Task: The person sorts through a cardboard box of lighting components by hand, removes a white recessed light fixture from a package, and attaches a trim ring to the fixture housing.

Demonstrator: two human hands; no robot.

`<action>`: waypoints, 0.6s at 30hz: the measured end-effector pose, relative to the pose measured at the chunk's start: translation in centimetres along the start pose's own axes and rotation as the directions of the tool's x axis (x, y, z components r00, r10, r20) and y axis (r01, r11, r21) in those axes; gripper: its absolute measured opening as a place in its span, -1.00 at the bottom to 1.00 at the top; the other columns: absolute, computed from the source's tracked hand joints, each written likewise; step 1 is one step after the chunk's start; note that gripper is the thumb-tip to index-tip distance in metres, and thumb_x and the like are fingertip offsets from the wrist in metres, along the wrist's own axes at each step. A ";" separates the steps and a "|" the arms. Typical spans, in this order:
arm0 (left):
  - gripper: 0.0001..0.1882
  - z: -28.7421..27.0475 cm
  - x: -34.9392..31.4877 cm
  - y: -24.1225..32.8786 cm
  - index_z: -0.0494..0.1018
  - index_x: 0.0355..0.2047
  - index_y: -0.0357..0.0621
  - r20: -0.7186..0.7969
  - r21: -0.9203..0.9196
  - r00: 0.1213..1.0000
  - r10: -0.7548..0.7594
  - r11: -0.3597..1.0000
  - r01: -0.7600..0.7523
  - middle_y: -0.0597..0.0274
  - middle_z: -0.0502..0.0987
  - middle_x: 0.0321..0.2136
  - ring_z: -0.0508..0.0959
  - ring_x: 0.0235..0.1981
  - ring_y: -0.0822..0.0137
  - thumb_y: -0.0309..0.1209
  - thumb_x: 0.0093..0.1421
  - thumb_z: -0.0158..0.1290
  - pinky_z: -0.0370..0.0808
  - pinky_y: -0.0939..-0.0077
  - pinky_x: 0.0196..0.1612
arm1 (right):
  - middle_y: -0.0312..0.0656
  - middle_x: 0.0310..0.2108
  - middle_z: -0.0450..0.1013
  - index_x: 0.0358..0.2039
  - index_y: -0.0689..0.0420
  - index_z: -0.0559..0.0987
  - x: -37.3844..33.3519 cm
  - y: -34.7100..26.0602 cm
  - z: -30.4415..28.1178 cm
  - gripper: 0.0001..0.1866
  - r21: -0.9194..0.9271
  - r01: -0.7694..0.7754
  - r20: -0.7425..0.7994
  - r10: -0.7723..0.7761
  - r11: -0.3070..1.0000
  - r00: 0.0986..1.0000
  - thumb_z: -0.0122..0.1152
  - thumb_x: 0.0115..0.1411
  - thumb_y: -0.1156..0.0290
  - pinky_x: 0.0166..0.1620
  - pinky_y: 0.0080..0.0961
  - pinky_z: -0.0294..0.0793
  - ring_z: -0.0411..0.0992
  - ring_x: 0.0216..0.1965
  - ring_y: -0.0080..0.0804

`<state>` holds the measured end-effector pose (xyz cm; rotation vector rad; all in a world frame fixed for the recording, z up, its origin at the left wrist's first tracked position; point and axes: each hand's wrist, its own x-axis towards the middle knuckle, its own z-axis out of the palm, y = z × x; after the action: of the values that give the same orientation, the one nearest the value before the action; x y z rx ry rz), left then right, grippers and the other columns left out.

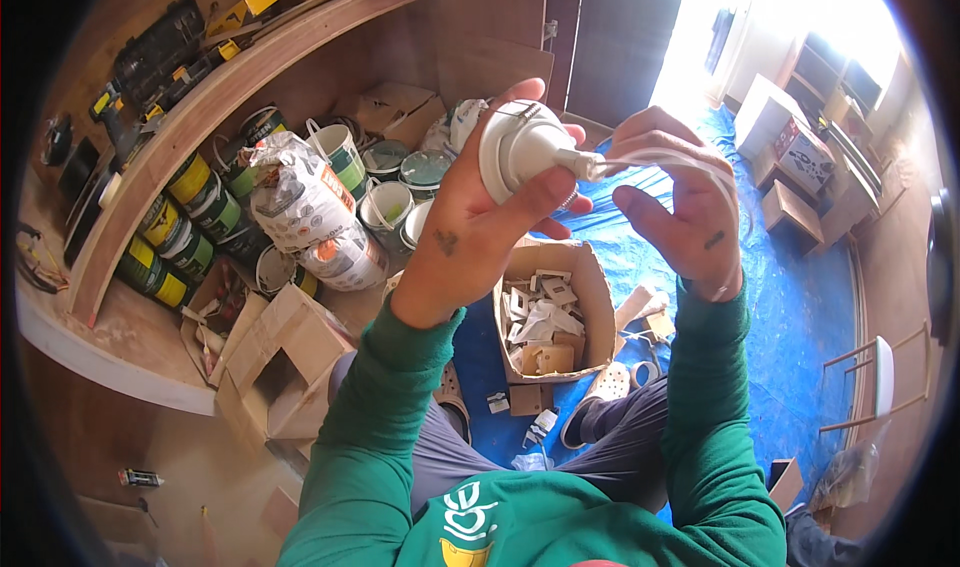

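My left hand (458, 263) is closed round a white recessed downlight (516, 153), with its thumb across the back of the housing. A spring clip shows on the lamp's upper edge, and part of another at its lower side. From the small connector at its right end runs a pale cable (712, 166), looping over the back of my right hand (694, 231). That hand's fingers are bent round the cable near the connector; its thumb stands a little apart below. The fingertips' exact hold is partly hidden.
Between my feet a cardboard box (606, 312) holds white and beige pieces. Blue sheeting (790, 312) covers the floor. Left are paint buckets (340, 157), white sacks (297, 192), an open carton (283, 362) and a wooden shelf (245, 65) with tools. A chair (882, 377) stands right.
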<state>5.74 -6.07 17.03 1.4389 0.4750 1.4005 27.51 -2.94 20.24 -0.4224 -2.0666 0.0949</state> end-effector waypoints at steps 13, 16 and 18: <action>-0.12 -1.3 0.2 0.2 0.01 0.48 -0.10 0.147 -0.102 0.988 0.044 0.994 -0.029 -0.21 0.42 0.24 0.59 0.13 0.12 -0.17 0.30 0.23 0.73 0.39 -0.09 | -0.16 -0.37 0.59 -0.27 0.17 0.73 -0.1 -1.1 1.1 -0.77 0.075 -0.080 0.052 0.076 0.994 0.996 0.49 0.00 0.58 -0.34 -0.51 0.51 0.58 -0.37 -0.42; -0.09 -1.1 0.4 0.1 0.00 0.49 -0.09 0.165 -0.090 0.983 0.084 0.994 -0.070 -0.18 0.42 0.24 0.56 0.15 0.14 -0.16 0.29 0.24 0.69 0.38 -0.01 | -0.21 -0.39 0.58 -0.31 0.15 0.74 -0.3 -1.0 1.3 -0.78 0.084 -0.084 0.034 0.081 0.993 0.996 0.56 -0.02 0.54 -0.35 -0.54 0.51 0.56 -0.39 -0.48; -0.11 -0.9 0.5 0.0 0.01 0.49 -0.05 0.181 -0.117 0.978 0.101 0.990 -0.081 -0.12 0.44 0.23 0.57 0.13 0.19 -0.23 0.29 0.24 0.69 0.38 -0.01 | -0.22 -0.39 0.55 -0.29 0.15 0.72 -0.3 -0.9 0.8 -0.80 0.099 -0.063 0.067 0.056 0.993 0.996 0.51 0.03 0.56 -0.34 -0.52 0.51 0.53 -0.40 -0.44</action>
<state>5.04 -5.31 17.08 1.5012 0.2120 1.3265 26.72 -3.79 19.82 -0.4232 -2.1021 0.2507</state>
